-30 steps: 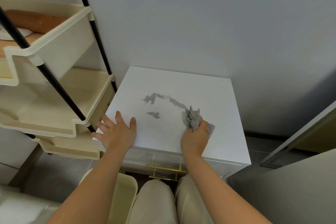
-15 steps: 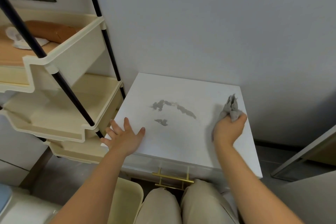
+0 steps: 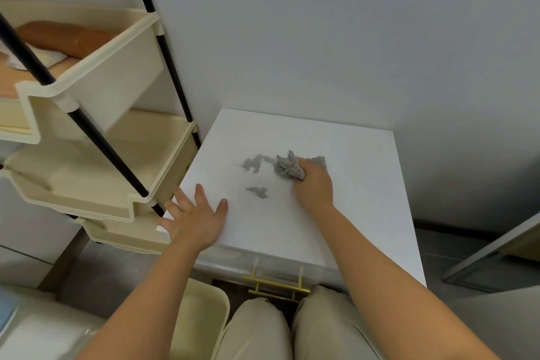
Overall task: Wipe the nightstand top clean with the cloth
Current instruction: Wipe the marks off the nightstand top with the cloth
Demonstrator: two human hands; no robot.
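The white nightstand top (image 3: pixel 365 184) stands against the wall. Two grey smears mark it: a larger smear (image 3: pixel 252 164) near the middle and a small smear (image 3: pixel 257 192) closer to me. My right hand (image 3: pixel 314 185) grips a crumpled grey cloth (image 3: pixel 287 167) and presses it on the top just right of the larger smear. My left hand (image 3: pixel 195 218) lies flat with fingers spread on the front left corner of the top.
A cream tiered shelf rack (image 3: pixel 96 155) with black poles stands close on the left. A gold drawer handle (image 3: pixel 277 286) sits below the top's front edge, above my knees. A cream bin (image 3: pixel 201 318) is at the lower left.
My right hand has swept the cloth from the far right edge of the top leftward to the middle, over part of the grey streak. The left hand stays planted.
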